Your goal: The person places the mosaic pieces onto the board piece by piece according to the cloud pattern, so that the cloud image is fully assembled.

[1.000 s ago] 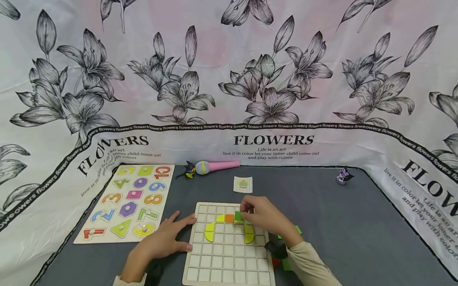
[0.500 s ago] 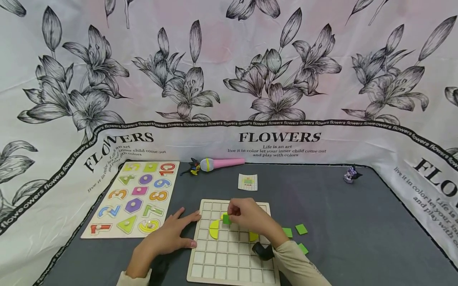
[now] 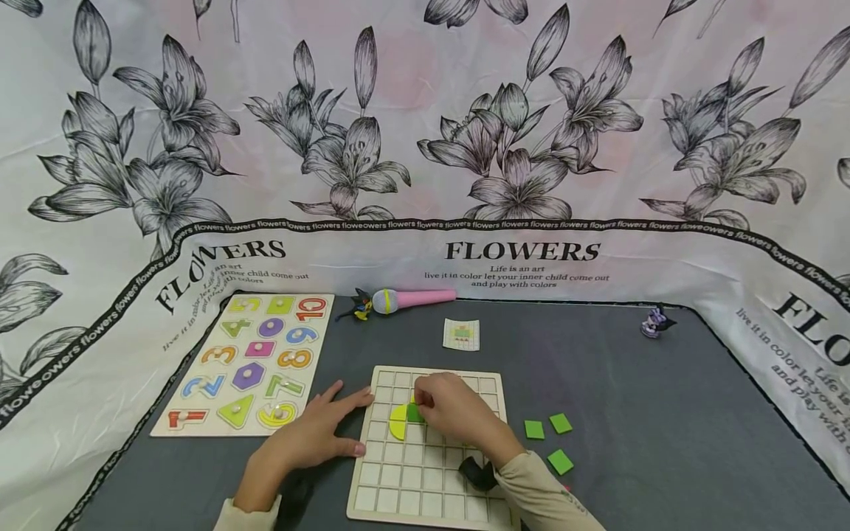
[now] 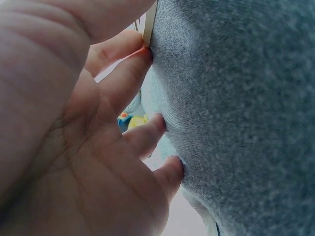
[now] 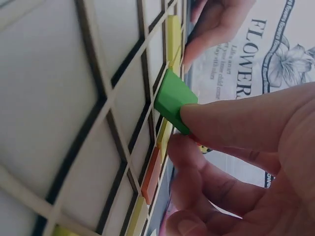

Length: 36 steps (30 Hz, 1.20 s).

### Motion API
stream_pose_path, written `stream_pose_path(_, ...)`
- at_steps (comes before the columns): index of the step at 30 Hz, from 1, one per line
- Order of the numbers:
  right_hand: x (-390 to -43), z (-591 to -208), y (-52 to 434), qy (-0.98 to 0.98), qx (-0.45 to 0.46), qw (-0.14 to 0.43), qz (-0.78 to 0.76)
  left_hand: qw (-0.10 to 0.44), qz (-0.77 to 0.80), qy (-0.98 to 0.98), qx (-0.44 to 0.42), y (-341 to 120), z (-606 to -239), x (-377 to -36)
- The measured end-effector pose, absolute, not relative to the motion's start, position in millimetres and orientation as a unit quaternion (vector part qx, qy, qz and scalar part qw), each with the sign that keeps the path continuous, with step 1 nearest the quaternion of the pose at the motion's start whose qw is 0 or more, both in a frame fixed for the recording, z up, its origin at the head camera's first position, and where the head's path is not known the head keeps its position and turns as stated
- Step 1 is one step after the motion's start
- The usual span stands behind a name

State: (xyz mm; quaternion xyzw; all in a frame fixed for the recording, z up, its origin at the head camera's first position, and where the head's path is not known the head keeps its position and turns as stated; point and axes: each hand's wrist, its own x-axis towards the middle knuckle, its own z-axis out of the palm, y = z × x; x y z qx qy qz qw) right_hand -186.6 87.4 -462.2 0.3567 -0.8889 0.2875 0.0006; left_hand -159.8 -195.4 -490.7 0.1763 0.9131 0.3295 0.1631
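Note:
A wooden grid board (image 3: 425, 487) lies on the grey table. My right hand (image 3: 443, 408) hovers over its upper rows and pinches a green square tile (image 3: 415, 412) (image 5: 172, 101) between thumb and fingers, tilted at a cell beside a yellow half-round piece (image 3: 397, 422). An orange piece (image 5: 151, 169) and yellow pieces sit in cells under the hand. My left hand (image 3: 319, 435) lies flat on the table, fingertips (image 4: 145, 51) touching the board's left edge. Three loose green tiles (image 3: 548, 438) lie to the right of the board.
A number puzzle board (image 3: 249, 364) lies at the left. A pink toy microphone (image 3: 412, 299) and a small pattern card (image 3: 461, 334) sit behind the grid board, a small figurine (image 3: 654, 322) at the far right. A flower-printed cloth backs the table.
My right hand has carried the green tile leftwards across the board's upper rows and lowered it beside the yellow half-round. The left hand stayed put; the camera view shifted slightly.

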Motion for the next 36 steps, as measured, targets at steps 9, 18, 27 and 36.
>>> stream_pose_path(9,-186,-465,86,-0.885,0.382,0.038,0.262,0.171,0.322,0.919,0.150,-186,-468,-151)
stream_pose_path(18,-189,-467,85,-0.874,0.388,-0.005,0.294,0.162,0.319,0.922,0.149,-185,-469,-150)
stream_pose_path(27,-196,-455,116,-0.875,0.322,-0.023,0.362,0.168,0.318,0.922,0.140,-186,-473,-152)
stream_pose_path(36,-193,-450,170,-0.883,0.287,-0.018,0.371,0.172,0.317,0.922,0.143,-186,-470,-151)
